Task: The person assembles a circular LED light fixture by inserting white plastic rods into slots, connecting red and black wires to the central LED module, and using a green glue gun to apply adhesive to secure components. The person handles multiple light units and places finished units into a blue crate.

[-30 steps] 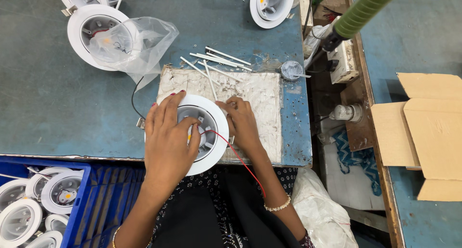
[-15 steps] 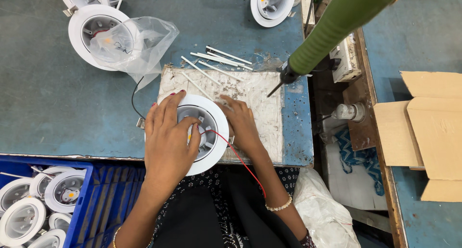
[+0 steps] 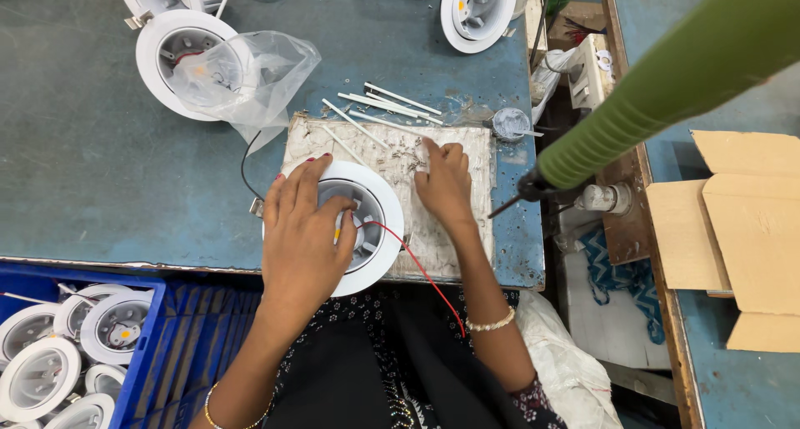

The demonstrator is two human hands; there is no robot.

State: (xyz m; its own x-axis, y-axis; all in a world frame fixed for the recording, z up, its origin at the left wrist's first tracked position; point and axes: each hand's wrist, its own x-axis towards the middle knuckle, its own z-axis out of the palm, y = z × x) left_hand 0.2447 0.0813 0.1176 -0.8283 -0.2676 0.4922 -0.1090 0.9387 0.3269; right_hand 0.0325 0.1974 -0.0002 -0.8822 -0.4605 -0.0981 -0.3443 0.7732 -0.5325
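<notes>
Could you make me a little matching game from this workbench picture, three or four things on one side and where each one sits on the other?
Things:
1. left hand
2. right hand
3. clear plastic bag
4. blue crate

Places:
A. below the table's near edge, holding white round fittings
B. draped over a white lamp housing at the far left
C. flat on the white round lamp housing
D. fingertips on small parts on the worn white board

Pairs: 1-C, 2-D, 3-B, 4-A
</notes>
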